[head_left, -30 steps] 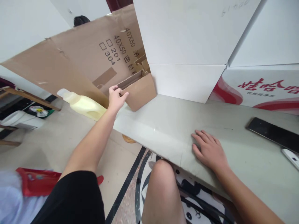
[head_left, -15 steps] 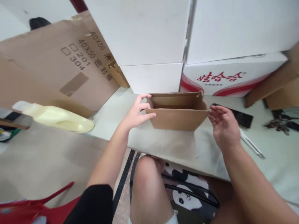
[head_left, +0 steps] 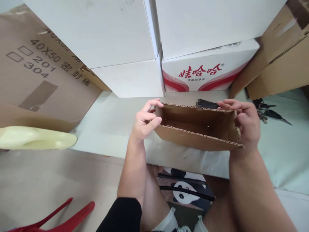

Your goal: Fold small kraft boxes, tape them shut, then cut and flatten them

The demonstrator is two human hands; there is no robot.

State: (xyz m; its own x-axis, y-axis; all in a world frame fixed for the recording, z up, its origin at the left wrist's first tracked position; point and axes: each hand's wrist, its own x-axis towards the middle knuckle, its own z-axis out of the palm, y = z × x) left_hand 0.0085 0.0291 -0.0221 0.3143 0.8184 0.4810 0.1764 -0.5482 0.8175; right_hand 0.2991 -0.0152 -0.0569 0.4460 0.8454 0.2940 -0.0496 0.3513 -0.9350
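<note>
An open-topped cardboard box (head_left: 190, 138) stands tilted on the pale cloth-covered surface, its inside facing up towards me. Around its left end my left hand (head_left: 145, 122) is closed, thumb at the front rim and fingers at the back corner. My right hand (head_left: 249, 120) grips the right end, fingers reaching over the back edge and thumb by the torn, ragged short side. Small pale specks show inside the box. Behind its back rim lies a black phone (head_left: 209, 104), partly hidden by the box and my right fingers.
White cartons (head_left: 127, 80) and a red-lettered white carton (head_left: 193, 75) stand behind. A large brown carton (head_left: 43, 74) and a pale yellow bottle (head_left: 36, 138) are on the left. Keys (head_left: 272, 112) lie right, beside brown cartons (head_left: 280, 74). Something red (head_left: 79, 214) is at lower left.
My right hand has moved from beside the box onto its right end and back edge. The box has turned and tilted, showing more of its inside. My view has shifted right.
</note>
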